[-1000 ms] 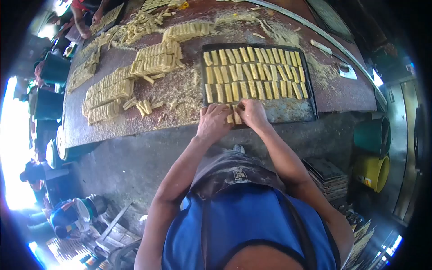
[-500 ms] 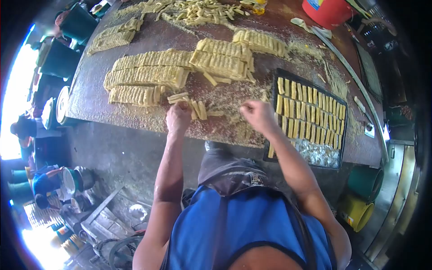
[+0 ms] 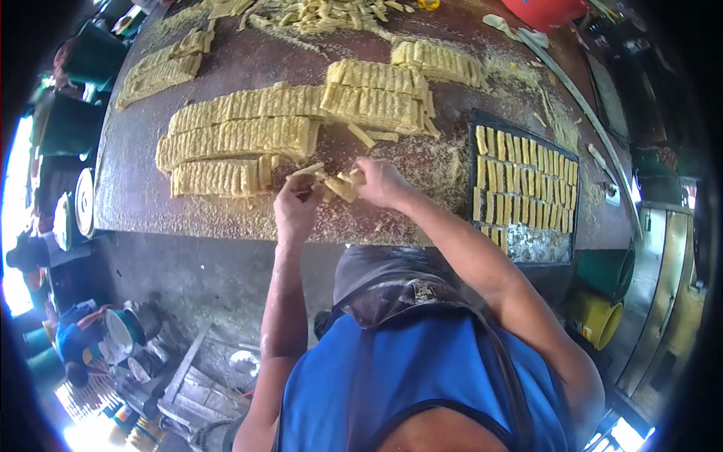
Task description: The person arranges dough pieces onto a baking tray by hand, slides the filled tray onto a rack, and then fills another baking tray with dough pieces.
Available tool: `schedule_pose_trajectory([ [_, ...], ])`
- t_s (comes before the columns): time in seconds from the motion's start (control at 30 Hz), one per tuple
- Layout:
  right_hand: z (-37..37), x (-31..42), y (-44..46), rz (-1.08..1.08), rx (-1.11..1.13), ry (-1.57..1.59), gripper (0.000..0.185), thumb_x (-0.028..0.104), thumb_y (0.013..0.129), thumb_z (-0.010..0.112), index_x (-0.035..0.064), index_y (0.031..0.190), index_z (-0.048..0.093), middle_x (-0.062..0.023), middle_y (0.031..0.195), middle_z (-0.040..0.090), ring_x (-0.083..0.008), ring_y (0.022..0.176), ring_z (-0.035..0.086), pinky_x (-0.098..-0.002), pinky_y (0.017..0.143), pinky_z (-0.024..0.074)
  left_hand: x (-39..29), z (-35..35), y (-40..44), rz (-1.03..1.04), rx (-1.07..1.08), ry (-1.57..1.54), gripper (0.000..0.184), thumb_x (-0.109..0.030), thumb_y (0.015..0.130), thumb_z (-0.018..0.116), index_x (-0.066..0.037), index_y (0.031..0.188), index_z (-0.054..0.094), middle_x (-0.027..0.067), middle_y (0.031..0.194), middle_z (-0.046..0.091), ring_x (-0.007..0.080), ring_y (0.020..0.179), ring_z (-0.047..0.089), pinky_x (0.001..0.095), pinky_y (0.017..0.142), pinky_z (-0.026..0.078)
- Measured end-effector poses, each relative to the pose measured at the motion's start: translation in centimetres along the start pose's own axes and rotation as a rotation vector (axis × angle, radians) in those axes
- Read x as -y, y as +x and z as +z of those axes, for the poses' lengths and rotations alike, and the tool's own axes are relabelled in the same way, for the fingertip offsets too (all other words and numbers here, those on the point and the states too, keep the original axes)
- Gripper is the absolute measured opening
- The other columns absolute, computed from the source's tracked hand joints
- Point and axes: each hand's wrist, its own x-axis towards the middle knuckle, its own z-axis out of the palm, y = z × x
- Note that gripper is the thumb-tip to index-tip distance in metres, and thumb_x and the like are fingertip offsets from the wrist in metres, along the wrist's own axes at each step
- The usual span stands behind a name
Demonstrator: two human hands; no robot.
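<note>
Loose pale dough sticks (image 3: 340,188) lie in a small bunch between my hands near the table's front edge. My left hand (image 3: 295,212) is at their left side, fingers curled in on a dough stick (image 3: 307,170). From the right, my right hand (image 3: 382,183) is closed on the end of another dough stick (image 3: 354,177). Its fingertips are partly hidden. Just left of my left hand is a short row of dough sticks (image 3: 218,178). Longer stacked rows (image 3: 233,135) sit behind it. A dark tray (image 3: 538,252) at the right holds several rows of dough sticks.
Crumbs and flour cover the reddish table (image 3: 422,218). More dough rows (image 3: 437,64) and a loose heap (image 3: 324,13) are farther back. A red tub (image 3: 546,11) stands at the back right, near a long strip (image 3: 572,87) along the edge. A yellow bucket (image 3: 599,320) is below right.
My right hand has moved left from beside the tray to the loose dough sticks and closed on one. My left hand stays by the bunch, its fingers slightly shifted. The view has shifted slightly.
</note>
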Motion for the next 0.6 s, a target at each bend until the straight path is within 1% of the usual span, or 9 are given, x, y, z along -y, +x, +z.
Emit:
schedule_pose_trajectory([
  [0.1, -3.0, -3.0, -1.8, 0.059, 0.025, 0.327, 0.017, 0.015, 0.084, 0.068, 0.0032, 0.093, 0.060, -0.0054, 0.081, 0.064, -0.0145, 0.069, 0.061, -0.0315, 0.062, 0.0520, -1.3, 1.6, -0.1, 0.020, 0.041, -0.054, 0.035, -0.010, 0.085, 0.076, -0.003, 0.118, 0.066, 0.0112, 0.103, 0.073, 0.0174, 0.088, 0.069, 0.0292, 0.075, 0.054],
  [0.13, -4.2, -4.4, -3.4, 0.093, -0.013, 0.323, 0.017, 0.015, 0.084, 0.068, 0.0032, 0.093, 0.060, -0.0054, 0.081, 0.064, -0.0145, 0.069, 0.061, -0.0315, 0.062, 0.0520, -2.0, 3.0, -0.3, 0.063, 0.075, -0.074, 0.033, -0.010, 0.087, 0.074, -0.002, 0.117, 0.066, 0.0107, 0.101, 0.073, 0.0160, 0.086, 0.069, 0.0295, 0.075, 0.054],
  [0.2, -6.4, -7.2, -7.4, 0.099, -0.021, 0.994, 0.017, 0.017, 0.088, 0.069, 0.0056, 0.097, 0.059, -0.0054, 0.086, 0.064, -0.0151, 0.072, 0.061, -0.0304, 0.066, 0.0506, -4.3, 6.2, -1.2, 0.164, 0.179, 0.052, 0.031, -0.011, 0.088, 0.072, -0.001, 0.116, 0.066, 0.0101, 0.099, 0.073, 0.0152, 0.083, 0.068, 0.0310, 0.075, 0.053],
  [0.27, -9.3, -11.3, -12.4, 0.071, -0.188, 0.692, 0.020, 0.017, 0.090, 0.067, 0.0027, 0.103, 0.060, -0.0063, 0.085, 0.063, -0.0159, 0.077, 0.065, -0.0328, 0.067, 0.0546, -7.0, 10.9, -3.7, 0.151, 0.280, 0.004, 0.029, -0.016, 0.089, 0.071, 0.000, 0.113, 0.067, 0.0119, 0.097, 0.074, 0.0182, 0.084, 0.070, 0.0328, 0.077, 0.054],
  [0.33, -12.6, -13.1, -19.0, 0.235, -0.269, 0.351, 0.025, 0.018, 0.089, 0.068, 0.0018, 0.107, 0.062, -0.0063, 0.083, 0.064, -0.0154, 0.080, 0.067, -0.0346, 0.068, 0.0550, -8.9, 16.0, -6.0, 0.246, 0.423, 0.221, 0.027, -0.018, 0.089, 0.070, -0.001, 0.109, 0.069, 0.0147, 0.097, 0.074, 0.0229, 0.087, 0.072, 0.0356, 0.080, 0.054],
  [0.4, -12.8, -17.2, -24.3, 0.384, -0.395, 0.352, 0.023, 0.016, 0.086, 0.068, 0.0000, 0.101, 0.062, -0.0149, 0.085, 0.068, -0.0228, 0.073, 0.070, -0.0366, 0.069, 0.0552, -11.4, 20.9, -9.9, 0.293, 0.585, 0.267, 0.027, -0.022, 0.091, 0.068, -0.002, 0.109, 0.068, 0.0123, 0.097, 0.074, 0.0200, 0.090, 0.071, 0.0329, 0.078, 0.054],
  [0.43, -12.2, -19.5, -26.7, 0.384, -0.398, 0.358, 0.023, 0.016, 0.086, 0.068, 0.0000, 0.101, 0.062, -0.0149, 0.085, 0.068, -0.0228, 0.073, 0.070, -0.0366, 0.069, 0.0552, -10.9, 23.7, -11.3, 0.323, 0.642, 0.255, 0.027, -0.022, 0.090, 0.069, -0.003, 0.109, 0.068, 0.0126, 0.097, 0.074, 0.0215, 0.090, 0.071, 0.0343, 0.079, 0.054],
  [0.53, -9.7, -24.1, -31.7, 0.309, -0.610, 0.036, 0.023, 0.019, 0.084, 0.069, 0.0044, 0.102, 0.065, -0.0185, 0.088, 0.070, -0.0339, 0.080, 0.071, -0.0419, 0.074, 0.0565, -12.1, 29.8, -15.4, 0.283, 0.798, 0.357, 0.026, -0.022, 0.088, 0.069, -0.005, 0.107, 0.070, 0.0123, 0.097, 0.074, 0.0241, 0.093, 0.071, 0.0359, 0.083, 0.054],
  [0.6, -7.9, -24.6, -33.2, 0.253, -0.591, -0.077, 0.021, 0.019, 0.083, 0.069, 0.0077, 0.100, 0.067, -0.0190, 0.089, 0.069, -0.0394, 0.085, 0.068, -0.0467, 0.077, 0.0552, -10.8, 33.3, -16.5, 0.349, 0.746, 0.459, 0.024, -0.024, 0.087, 0.070, -0.006, 0.104, 0.071, 0.0128, 0.097, 0.074, 0.0256, 0.094, 0.071, 0.0369, 0.085, 0.054],
])
